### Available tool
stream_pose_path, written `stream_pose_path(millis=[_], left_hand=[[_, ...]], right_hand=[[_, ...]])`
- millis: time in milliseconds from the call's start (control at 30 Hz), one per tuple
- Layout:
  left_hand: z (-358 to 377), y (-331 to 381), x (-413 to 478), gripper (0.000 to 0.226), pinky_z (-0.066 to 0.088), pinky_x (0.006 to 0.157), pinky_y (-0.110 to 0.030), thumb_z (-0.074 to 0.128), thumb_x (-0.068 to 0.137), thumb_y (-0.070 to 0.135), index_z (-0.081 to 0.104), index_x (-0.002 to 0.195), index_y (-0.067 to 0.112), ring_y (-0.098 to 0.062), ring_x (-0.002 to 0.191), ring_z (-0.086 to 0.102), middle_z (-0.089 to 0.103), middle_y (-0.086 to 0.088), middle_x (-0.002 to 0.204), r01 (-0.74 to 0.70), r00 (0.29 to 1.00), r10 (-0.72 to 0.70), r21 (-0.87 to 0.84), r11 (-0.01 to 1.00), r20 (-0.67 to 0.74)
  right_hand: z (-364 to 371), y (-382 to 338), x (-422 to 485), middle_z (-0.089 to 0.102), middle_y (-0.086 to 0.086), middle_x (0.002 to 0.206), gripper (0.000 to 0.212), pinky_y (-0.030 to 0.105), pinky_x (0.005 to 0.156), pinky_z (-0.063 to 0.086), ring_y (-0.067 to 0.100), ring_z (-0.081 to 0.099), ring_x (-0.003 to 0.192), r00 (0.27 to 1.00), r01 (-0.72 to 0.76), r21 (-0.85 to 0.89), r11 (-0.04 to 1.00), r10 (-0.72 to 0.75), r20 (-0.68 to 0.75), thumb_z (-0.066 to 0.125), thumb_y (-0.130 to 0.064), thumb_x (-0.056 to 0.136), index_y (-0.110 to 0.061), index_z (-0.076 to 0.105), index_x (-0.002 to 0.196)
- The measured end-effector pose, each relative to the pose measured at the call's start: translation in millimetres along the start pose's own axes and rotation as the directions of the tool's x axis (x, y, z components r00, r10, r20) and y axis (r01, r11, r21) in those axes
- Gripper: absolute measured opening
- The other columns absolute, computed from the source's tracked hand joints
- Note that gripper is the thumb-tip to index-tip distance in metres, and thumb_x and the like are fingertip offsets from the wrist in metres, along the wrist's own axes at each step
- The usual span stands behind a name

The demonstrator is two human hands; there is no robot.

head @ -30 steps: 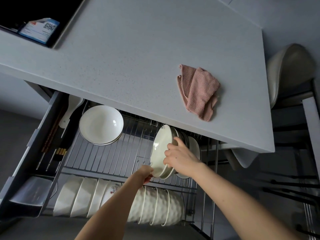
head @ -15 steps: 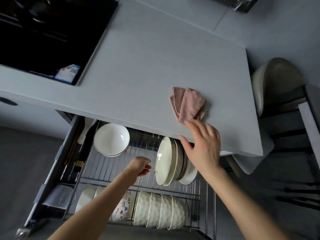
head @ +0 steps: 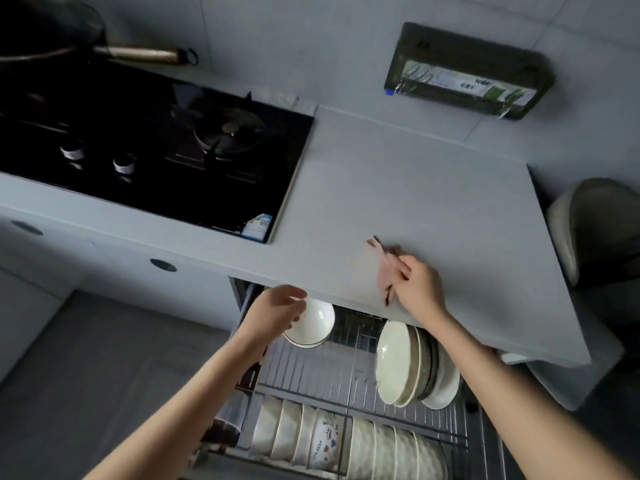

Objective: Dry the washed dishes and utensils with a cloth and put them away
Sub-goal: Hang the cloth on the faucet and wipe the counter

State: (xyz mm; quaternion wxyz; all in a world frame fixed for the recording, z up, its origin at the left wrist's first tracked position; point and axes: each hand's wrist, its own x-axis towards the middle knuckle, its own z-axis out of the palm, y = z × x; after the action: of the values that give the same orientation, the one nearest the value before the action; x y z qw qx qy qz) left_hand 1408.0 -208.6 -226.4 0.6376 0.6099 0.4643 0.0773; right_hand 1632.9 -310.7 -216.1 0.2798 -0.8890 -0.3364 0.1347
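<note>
Cloth (head: 388,268) is being pinched by the right hand (head: 417,284); left hand (head: 277,308), loosely open, empty, is hovering at nine o'clock. Risk: trailing cloth snagging on the counter (head: 415,188) edge.

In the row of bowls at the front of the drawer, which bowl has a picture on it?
The bowl with the printed figure, standing between the plain smooth bowls on its left and the ribbed ones on its right.
</note>
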Motion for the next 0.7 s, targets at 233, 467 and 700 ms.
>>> stream_pose_path(millis=[233,467,700], left_hand=[[-86.3,4.4,2.5,0.093,0.049,0.095,-0.038,0.074,0.052,0.057,0.044,0.137,0.034,-0.015,0.111,0.057,0.052,0.005,0.129,-0.239,0.969,0.246,0.252,0.938,0.003],[-151.8,-0.5,-10.0,0.053,0.039,0.105,-0.038,0.081,0.070,0.033,0.050,0.113,0.041,-0.010,0.123,0.047,0.053,0.013,0.126,-0.258,0.955,0.279,0.183,0.949,-0.102],[-180.2,15.4,-39.6,0.110,0.028,0.110,-0.031,0.082,0.057,0.055,0.020,0.146,0.039,-0.006,0.131,0.030,0.025,0.018,0.145,-0.313,0.886,0.361,0.198,0.929,-0.291]], right_hand=[[18.2,-133.7,-28.9,0.046,-0.007,0.053,0.011,0.023,0.051,0.032,0.007,0.042,0.051,0.899,0.021,0.398,0.917,-0.191,0.394,0.063,-0.004,0.084,-0.005,0.063,0.073],[38.5,-218.3,-27.5,0.036,-0.006,0.048,0.017,0.021,0.043,0.020,0.010,0.027,0.044,0.745,0.004,0.565,0.825,-0.379,0.549,0.063,-0.020,0.091,-0.004,0.068,0.088],[65.2,-276.7,-3.0,0.055,-0.003,0.053,0.043,0.014,0.047,0.037,0.004,0.050,0.047,0.762,-0.037,0.637,0.770,-0.390,0.516,0.062,-0.036,0.090,0.008,0.063,0.087]])
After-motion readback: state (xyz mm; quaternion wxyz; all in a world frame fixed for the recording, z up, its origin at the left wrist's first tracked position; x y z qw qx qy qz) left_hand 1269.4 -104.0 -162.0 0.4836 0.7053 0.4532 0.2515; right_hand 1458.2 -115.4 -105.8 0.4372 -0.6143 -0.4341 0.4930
